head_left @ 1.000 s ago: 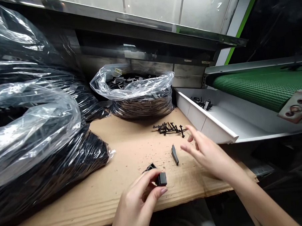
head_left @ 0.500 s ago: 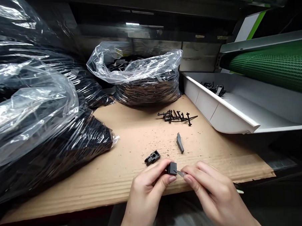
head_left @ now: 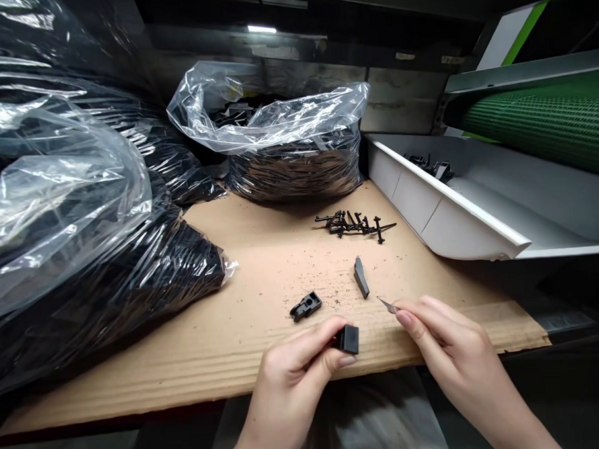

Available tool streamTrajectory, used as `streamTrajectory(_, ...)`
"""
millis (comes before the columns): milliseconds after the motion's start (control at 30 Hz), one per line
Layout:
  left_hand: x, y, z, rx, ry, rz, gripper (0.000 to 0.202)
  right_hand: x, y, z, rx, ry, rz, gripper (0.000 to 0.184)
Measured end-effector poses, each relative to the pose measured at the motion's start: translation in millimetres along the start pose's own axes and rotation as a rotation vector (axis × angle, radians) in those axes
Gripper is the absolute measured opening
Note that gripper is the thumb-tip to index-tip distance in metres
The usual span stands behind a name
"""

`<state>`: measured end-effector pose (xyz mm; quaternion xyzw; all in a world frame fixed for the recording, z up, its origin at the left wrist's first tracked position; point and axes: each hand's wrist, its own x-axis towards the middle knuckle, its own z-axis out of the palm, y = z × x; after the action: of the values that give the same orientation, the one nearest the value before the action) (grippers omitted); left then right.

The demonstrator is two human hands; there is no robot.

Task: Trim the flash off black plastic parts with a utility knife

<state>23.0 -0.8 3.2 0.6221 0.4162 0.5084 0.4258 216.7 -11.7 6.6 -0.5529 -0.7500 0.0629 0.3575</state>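
Observation:
Between the thumb and fingers of my left hand is a small black plastic block, its flat end facing right. My right hand pinches a small pointed blade; its handle is hidden in the fingers. The tip points up and left, apart from the block. Beyond my left hand lies a black plastic part with a round hole. A narrow dark grey wedge-shaped piece lies on the cardboard, just past the blade tip.
Black runner scraps lie farther back. An open clear bag of black parts stands behind, with more bagged parts at left. At right, a white tray holds several black parts under a green belt.
My right hand has drawn the blade away from the block, to the right and up. My left hand still holds the block, now turned slightly. The view has shifted a little.

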Motion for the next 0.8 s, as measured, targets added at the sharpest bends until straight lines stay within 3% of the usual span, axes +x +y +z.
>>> streamTrajectory(200,2.4,-2.8,-0.4,0.057,-0.027,0.073,0.040,-4.7,-20.5,-3.9,0.224,-0.123,-0.062,0.016)
streamTrajectory(300,1.9,-3.2,-0.2,0.060,-0.043,0.097,0.042,-3.6,-29.5,6.4,0.261,-0.128,0.036,0.018)
streamTrajectory(500,-0.7,-1.0,-1.5,0.057,-0.050,0.104,0.036,3.6,-33.8,10.6,0.279,-0.274,0.161,0.031)
streamTrajectory(633,-1.5,-2.2,-0.1,0.096,-0.042,0.094,0.030,2.7,-35.1,6.4,0.305,-0.330,0.146,0.032)
streamTrajectory(800,2.5,-2.6,3.1,0.132,0.000,0.055,0.026,-6.2,-40.8,2.3,0.341,-0.349,0.025,0.034)
